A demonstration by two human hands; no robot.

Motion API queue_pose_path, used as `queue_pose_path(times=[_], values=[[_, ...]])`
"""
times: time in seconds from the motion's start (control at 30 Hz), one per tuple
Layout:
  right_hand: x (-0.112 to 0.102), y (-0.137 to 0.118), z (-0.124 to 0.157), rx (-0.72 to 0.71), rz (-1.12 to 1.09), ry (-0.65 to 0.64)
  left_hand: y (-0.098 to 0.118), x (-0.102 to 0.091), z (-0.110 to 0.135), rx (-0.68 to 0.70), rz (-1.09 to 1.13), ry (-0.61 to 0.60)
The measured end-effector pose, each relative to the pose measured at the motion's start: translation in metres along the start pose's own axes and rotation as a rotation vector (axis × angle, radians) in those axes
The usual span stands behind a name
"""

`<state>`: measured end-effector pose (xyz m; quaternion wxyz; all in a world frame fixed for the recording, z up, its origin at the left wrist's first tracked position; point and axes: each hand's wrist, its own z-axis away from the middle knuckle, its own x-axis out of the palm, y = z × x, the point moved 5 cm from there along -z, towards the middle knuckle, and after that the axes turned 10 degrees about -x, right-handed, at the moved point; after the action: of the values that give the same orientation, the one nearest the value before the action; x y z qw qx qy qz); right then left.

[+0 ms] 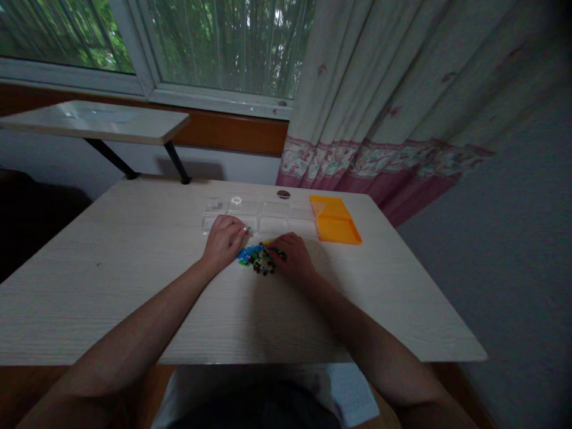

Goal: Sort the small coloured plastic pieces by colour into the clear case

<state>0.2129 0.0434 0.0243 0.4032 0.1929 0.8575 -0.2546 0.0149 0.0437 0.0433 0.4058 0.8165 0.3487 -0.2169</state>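
Note:
A small heap of tiny plastic pieces (pixel 259 260), blue, green, black, white and some yellow, lies on the table between my two hands. My left hand (pixel 222 241) rests at the heap's upper left, over the near edge of a clear compartment tray (pixel 273 225). Its thumb and fingers are pinched together, with a bit of a small green piece (pixel 249 228) showing at the tips. From the right, my right hand (pixel 292 255) reaches into the heap, its fingers curled down and touching the pieces. Whatever lies between those fingertips is hidden.
An open orange plastic case (pixel 338 226) lies right of the tray. Behind the tray sits a dark round object (pixel 283 194). A raised shelf (pixel 129 122) on black legs stands at the back left. A curtain (pixel 357 131) hangs behind the table's right end.

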Motion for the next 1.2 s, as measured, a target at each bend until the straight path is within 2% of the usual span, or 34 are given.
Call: queue_pose_path(times=[0.17, 0.33, 0.7, 0.97, 1.2], values=[[-0.007, 0.002, 0.000, 0.025, -0.046, 0.062, -0.028, -0.011, -0.006, -0.153, -0.086, 0.155], [-0.012, 0.001, 0.000, 0.043, -0.068, 0.124, -0.048, -0.014, -0.007, -0.249, -0.219, 0.159], [-0.009, 0.005, 0.002, 0.032, -0.067, 0.088, -0.047, -0.010, -0.006, -0.228, -0.228, 0.140], [-0.016, 0.005, 0.002, -0.025, -0.069, 0.133, -0.048, -0.009, -0.007, -0.233, -0.220, 0.130], [-0.016, 0.008, 0.002, 0.012, -0.060, 0.152, -0.047, -0.009, -0.006, -0.214, -0.222, 0.131]])
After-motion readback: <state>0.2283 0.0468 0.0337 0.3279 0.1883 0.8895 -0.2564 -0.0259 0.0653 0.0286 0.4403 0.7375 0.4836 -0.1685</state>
